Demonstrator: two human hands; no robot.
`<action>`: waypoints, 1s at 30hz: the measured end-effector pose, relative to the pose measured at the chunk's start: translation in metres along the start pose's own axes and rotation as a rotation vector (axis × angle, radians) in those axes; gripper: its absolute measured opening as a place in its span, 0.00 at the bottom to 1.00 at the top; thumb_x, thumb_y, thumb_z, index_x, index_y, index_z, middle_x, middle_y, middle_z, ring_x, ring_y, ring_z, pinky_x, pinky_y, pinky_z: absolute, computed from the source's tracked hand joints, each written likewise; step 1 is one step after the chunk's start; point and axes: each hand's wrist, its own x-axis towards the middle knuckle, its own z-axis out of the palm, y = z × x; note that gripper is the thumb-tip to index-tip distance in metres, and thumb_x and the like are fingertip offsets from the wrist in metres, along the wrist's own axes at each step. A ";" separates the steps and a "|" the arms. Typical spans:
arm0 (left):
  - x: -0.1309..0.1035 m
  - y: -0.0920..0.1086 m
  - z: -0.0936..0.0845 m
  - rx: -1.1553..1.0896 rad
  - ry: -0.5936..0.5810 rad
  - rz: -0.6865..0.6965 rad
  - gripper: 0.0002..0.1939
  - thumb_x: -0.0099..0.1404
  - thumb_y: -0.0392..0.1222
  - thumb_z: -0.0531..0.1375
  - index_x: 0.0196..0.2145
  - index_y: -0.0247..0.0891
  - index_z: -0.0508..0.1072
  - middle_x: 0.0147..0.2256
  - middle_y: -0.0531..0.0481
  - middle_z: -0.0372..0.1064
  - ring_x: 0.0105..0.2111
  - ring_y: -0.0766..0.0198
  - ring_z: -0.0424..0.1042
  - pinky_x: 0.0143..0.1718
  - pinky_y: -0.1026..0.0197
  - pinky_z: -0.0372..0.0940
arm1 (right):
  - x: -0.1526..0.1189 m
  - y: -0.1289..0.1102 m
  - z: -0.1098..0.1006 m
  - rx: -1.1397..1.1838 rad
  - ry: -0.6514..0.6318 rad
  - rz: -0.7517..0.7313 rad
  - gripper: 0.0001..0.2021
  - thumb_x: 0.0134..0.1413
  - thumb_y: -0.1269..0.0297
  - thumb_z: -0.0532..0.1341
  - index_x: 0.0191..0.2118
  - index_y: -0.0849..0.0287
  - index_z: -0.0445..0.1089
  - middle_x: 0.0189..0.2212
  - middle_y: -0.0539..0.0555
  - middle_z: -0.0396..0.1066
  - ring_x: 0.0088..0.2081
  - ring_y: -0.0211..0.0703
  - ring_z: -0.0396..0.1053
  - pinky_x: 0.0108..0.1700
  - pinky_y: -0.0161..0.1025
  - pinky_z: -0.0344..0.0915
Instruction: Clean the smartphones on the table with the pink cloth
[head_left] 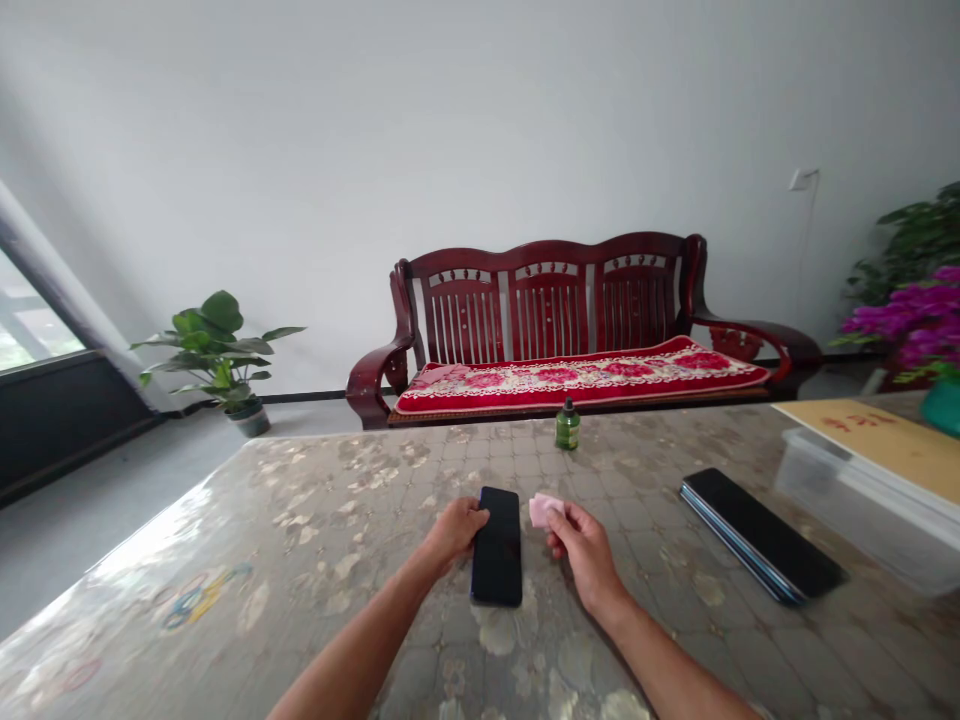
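Observation:
A black smartphone (497, 550) with a dark screen is upright in the view, just above or on the patterned tablecloth; I cannot tell which. My left hand (456, 530) grips its left edge, thumb on the front and the other fingers hidden behind. To the right of the phone, my right hand (583, 548) pinches a small folded pink cloth or tissue (546, 510) between thumb and fingers. The pink piece is apart from the phone. Beyond both hands stands a small green bottle (568, 428) with a black cap.
Several stacked phones (761, 535) lie at the right. Behind them is a clear plastic box (840, 510) with a tan envelope (885, 440) on top. Coloured rubber bands (199, 597) lie on the left of the table (337, 560). A wooden bench (544, 300) stands beyond the table's far edge.

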 end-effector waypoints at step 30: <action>-0.099 -0.025 0.035 0.310 -0.069 0.554 0.40 0.52 0.35 0.66 0.61 0.45 0.60 0.62 0.40 0.55 0.61 0.46 0.56 0.62 0.43 0.55 | -0.015 0.012 0.011 -0.131 0.104 -0.173 0.22 0.53 0.46 0.61 0.44 0.59 0.73 0.40 0.56 0.76 0.42 0.48 0.72 0.46 0.41 0.67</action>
